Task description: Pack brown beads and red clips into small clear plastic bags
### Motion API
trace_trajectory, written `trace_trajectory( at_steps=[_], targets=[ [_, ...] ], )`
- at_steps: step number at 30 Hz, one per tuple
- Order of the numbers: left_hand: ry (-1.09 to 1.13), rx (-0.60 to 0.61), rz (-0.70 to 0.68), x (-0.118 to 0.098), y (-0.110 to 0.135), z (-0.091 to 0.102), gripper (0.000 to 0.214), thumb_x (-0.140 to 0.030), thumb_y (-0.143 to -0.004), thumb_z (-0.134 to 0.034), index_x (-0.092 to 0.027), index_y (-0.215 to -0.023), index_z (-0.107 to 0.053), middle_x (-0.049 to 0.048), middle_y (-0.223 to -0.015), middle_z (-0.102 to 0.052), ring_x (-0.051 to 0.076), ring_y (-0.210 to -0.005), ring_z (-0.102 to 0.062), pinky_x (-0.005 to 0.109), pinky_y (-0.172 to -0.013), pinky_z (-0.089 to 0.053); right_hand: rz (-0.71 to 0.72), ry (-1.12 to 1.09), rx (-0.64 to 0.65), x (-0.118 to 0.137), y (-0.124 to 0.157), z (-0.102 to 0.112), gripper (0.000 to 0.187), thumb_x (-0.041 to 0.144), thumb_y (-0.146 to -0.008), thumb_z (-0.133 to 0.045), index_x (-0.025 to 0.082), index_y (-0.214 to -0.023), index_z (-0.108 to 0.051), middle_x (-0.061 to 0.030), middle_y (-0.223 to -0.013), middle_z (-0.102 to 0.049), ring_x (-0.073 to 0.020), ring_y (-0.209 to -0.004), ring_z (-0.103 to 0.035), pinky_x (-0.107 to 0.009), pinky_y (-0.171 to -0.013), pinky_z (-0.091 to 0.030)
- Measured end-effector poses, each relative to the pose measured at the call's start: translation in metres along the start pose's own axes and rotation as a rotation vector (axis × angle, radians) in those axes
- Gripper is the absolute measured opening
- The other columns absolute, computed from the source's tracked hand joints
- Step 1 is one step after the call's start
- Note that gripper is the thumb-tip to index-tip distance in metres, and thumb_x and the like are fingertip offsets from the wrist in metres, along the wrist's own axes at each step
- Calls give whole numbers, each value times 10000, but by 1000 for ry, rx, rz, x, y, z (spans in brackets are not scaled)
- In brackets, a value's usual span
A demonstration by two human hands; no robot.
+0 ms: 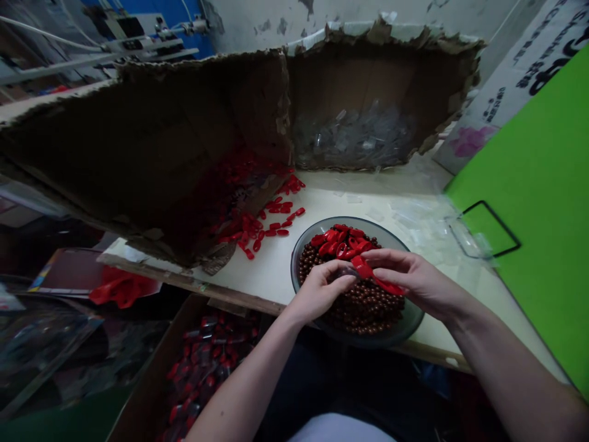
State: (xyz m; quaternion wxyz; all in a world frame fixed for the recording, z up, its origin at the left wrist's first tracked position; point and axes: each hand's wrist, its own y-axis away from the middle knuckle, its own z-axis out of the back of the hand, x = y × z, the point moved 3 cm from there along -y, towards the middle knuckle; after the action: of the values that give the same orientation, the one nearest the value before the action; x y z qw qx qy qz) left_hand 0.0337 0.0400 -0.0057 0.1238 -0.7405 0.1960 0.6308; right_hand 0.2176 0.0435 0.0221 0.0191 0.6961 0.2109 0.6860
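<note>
One crumpled red bag [122,288] lies at far left, off the edge of the counter [257,294], and below it an open carton [151,374] holds a mass of red-and-clear pieces [207,362]. Behind them stands a torn cardboard box [138,147], with clear scraps [354,138] heaped in its far corner and loose red pieces [271,224] spilling across the counter. Nearer the middle, the left hand [319,291] curls over a glass bowl [295,267], its fingertips close to the right hand's fingers; whether it grips anything small there, I cannot tell. The bowl holds brown beads [363,313] with a pile of red caps [343,242] on top. The right hand [411,282] pinches a red strip [365,268] between thumb and fingers, and its free end [390,286] trails over the beads. That strip looks light and soft, likely to bend rather than hold its shape, so the thicker end seems the surest place to take hold; the beads look hard, round and ready to roll. Further right lie a clear tray [464,233] and a green board [538,184].
</note>
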Motion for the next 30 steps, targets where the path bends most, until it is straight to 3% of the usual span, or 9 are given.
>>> trace_trajectory(
  at_steps=[5,10,16,23,27,30],
  targets=[
    [54,50,43,-3,1,0,272,-373,-841,-604,-147,-986,-650,31,-840,-609,135,-767,-563,240,-701,-475,46,156,44,7,-2,-4,288,395,-725,-768,254,-976,-757,-35,-1038,-749,-208,-962,-679,-324,-884,-519],
    [15,85,64,2,-1,0,283,-394,-868,-555,-153,-1012,-590,10,-825,-564,109,-720,-524,213,-631,-451,111,388,28,17,1,-4,343,485,-807,-658,225,-1016,-741,-54,-1023,-742,-218,-916,-671,-317,-790,-532],
    [-15,93,65,5,0,2,255,-388,-891,-518,-160,-1000,-555,-2,-834,-538,90,-698,-491,202,-614,-414,249,468,-80,17,2,-16,294,455,-775,-698,198,-917,-717,-38,-898,-738,-199,-836,-674,-309,-793,-519],
    [-43,119,82,-1,1,2,238,-375,-903,-501,-159,-986,-558,6,-845,-547,100,-740,-497,204,-630,-390,285,504,-39,11,-2,-14,302,388,-815,-670,216,-1063,-680,-49,-991,-746,-201,-870,-698,-335,-812,-549],
    [-43,88,85,-3,-2,1,220,-360,-896,-520,-153,-952,-569,-4,-812,-551,87,-709,-488,199,-638,-383,438,655,-139,6,0,-15,267,314,-845,-651,248,-1096,-713,-34,-1085,-737,-201,-970,-688,-352,-919,-519],
    [12,55,101,-1,-4,2,249,-380,-880,-544,-145,-956,-573,-12,-781,-550,72,-643,-465,192,-594,-368,603,745,-211,2,4,-25,274,248,-891,-596,236,-1144,-701,-38,-1082,-731,-179,-952,-684,-316,-896,-527]
  ],
)
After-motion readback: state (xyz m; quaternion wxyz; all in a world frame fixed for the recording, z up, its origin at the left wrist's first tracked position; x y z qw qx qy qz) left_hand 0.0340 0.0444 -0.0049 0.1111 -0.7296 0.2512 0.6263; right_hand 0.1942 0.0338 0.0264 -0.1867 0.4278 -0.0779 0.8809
